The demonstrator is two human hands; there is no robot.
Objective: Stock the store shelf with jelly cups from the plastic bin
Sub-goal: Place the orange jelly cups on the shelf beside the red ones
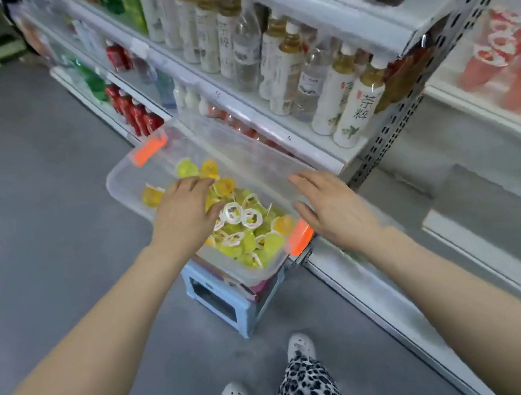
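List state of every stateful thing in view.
Clear plastic bin with orange latches: lid off, on light-blue plastic stool.
Yellow and orange jelly cups: sealed, piled loose in bin.
Left hand: in bin over cups, grip unclear.
Right hand: open, fingers straight, at bin rim.

Left hand (185, 212) among yellow jelly cups (243, 245) in clear bin (125, 186), straight-fingered right hand (334, 210) over its rim
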